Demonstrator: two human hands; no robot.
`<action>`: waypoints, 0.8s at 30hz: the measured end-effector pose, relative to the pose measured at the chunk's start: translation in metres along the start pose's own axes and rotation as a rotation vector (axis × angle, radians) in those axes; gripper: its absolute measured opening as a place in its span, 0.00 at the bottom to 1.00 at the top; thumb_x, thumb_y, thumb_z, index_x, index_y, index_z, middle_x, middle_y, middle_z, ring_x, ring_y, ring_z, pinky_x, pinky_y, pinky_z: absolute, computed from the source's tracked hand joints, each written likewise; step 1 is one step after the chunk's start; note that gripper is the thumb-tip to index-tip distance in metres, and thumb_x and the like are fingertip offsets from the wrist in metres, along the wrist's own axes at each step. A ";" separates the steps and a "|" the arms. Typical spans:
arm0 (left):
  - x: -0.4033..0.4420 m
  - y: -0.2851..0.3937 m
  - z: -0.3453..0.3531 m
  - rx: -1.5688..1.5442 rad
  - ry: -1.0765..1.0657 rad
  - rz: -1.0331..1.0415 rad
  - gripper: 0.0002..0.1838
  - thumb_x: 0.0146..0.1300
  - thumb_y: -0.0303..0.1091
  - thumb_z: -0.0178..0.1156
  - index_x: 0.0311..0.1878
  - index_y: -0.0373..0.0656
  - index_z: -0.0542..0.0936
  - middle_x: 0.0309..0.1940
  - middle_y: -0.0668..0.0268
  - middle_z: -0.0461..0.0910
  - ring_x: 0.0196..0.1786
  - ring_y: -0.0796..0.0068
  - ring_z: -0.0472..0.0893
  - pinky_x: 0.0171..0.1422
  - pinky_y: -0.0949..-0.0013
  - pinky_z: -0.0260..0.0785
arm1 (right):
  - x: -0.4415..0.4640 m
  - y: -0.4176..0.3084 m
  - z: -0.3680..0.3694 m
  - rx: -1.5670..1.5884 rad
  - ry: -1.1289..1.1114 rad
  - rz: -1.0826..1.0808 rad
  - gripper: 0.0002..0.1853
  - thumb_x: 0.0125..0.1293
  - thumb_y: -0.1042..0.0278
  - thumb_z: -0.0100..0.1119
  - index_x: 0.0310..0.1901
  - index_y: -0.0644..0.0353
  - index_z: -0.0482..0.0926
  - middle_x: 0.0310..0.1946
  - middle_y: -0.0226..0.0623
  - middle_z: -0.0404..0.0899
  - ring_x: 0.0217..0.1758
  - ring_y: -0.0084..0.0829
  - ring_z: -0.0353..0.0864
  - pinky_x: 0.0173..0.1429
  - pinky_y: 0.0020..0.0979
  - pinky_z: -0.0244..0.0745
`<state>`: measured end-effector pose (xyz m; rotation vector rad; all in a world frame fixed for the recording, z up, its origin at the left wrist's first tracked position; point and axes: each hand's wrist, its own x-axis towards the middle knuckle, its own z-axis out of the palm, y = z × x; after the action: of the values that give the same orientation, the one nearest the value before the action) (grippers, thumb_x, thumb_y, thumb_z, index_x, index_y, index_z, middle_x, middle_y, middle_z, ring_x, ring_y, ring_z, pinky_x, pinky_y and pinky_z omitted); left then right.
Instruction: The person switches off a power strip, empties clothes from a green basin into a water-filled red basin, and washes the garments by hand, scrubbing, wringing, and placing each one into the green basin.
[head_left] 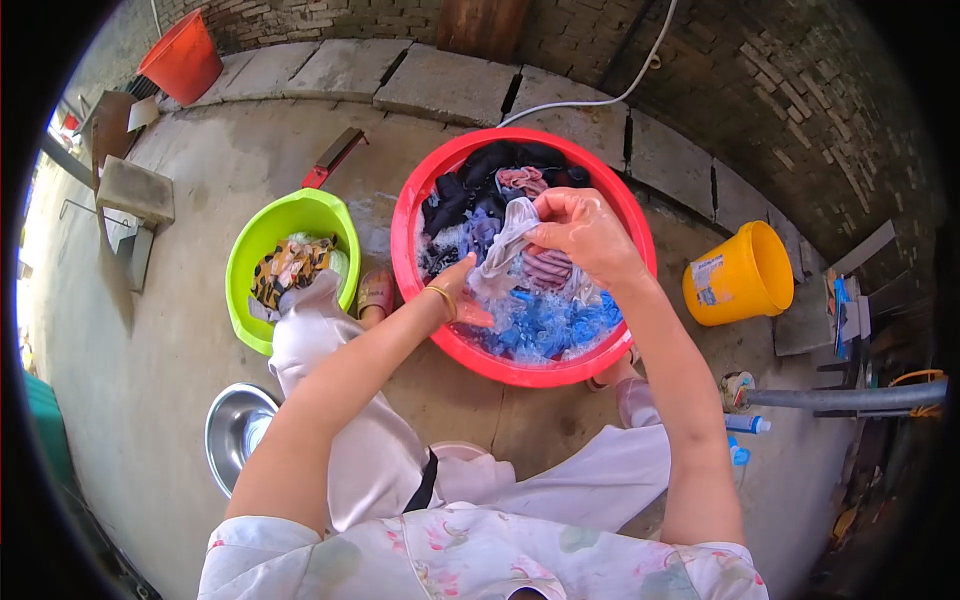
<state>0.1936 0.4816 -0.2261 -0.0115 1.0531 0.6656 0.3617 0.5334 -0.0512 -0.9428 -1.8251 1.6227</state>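
Observation:
A pale grey, wet piece of clothing (508,238) hangs over the red tub (408,190); its exact kind is hard to make out. My right hand (590,235) pinches its upper end between thumb and fingers. At the cloth's lower end is my left hand (458,295), thumb and fingers apart, a bracelet on its wrist. Sudsy water fills the tub around dark clothes (450,205), a blue garment (545,322), a pink cloth (522,181) and a striped piece (547,268).
A green basin (240,270) with patterned cloth stands left of the tub, a metal bowl (222,425) nearer me. To the right are a yellow bucket (735,275) and blue-and-white bottles (745,423). A hose (600,101) runs behind; an orange bucket (185,62) stands far left.

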 end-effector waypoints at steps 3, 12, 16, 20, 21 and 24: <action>0.008 0.006 0.004 -0.290 0.029 -0.135 0.56 0.52 0.64 0.57 0.67 0.29 0.42 0.66 0.38 0.45 0.59 0.29 0.61 0.58 0.41 0.63 | -0.015 -0.052 -0.005 -0.050 -0.030 -0.074 0.04 0.51 0.80 0.59 0.30 0.67 0.77 0.24 0.30 0.77 0.28 0.18 0.76 0.34 0.22 0.71; 0.058 0.011 0.016 -0.150 -0.073 0.232 0.14 0.58 0.29 0.54 0.47 0.35 0.74 0.41 0.51 0.78 0.40 0.50 0.80 0.40 0.50 0.76 | -0.015 -0.040 -0.038 0.236 0.162 -0.015 0.05 0.56 0.79 0.57 0.35 0.69 0.77 0.31 0.38 0.79 0.35 0.27 0.80 0.44 0.29 0.77; 0.038 0.014 0.042 0.019 0.041 0.255 0.10 0.56 0.24 0.53 0.41 0.41 0.77 0.37 0.61 0.80 0.38 0.63 0.81 0.36 0.56 0.74 | 0.011 0.033 -0.061 -0.317 0.423 -0.050 0.07 0.52 0.77 0.57 0.34 0.69 0.77 0.32 0.40 0.80 0.32 0.29 0.80 0.40 0.29 0.75; 0.029 0.021 0.057 -0.047 -0.192 0.258 0.11 0.62 0.38 0.52 0.43 0.44 0.76 0.35 0.64 0.81 0.32 0.68 0.78 0.33 0.63 0.70 | -0.003 0.084 -0.030 -0.793 0.289 -0.153 0.13 0.47 0.74 0.57 0.37 0.69 0.76 0.37 0.47 0.78 0.39 0.43 0.79 0.44 0.34 0.73; 0.015 0.023 0.067 -0.121 -0.199 0.209 0.11 0.61 0.42 0.54 0.39 0.47 0.77 0.32 0.67 0.80 0.32 0.70 0.77 0.32 0.64 0.67 | -0.008 0.092 -0.022 -0.819 0.212 -0.238 0.14 0.47 0.75 0.57 0.38 0.69 0.75 0.38 0.47 0.78 0.41 0.44 0.78 0.47 0.34 0.72; 0.023 0.018 0.068 -0.179 -0.192 0.137 0.13 0.58 0.50 0.59 0.35 0.52 0.76 0.28 0.72 0.78 0.29 0.74 0.75 0.30 0.69 0.63 | -0.019 0.102 -0.018 -0.722 0.109 -0.308 0.16 0.50 0.74 0.57 0.44 0.66 0.75 0.39 0.42 0.79 0.45 0.39 0.78 0.52 0.33 0.70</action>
<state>0.2463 0.5290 -0.2046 -0.0300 0.8121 0.8659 0.4034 0.5343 -0.1474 -0.9366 -2.3796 0.7059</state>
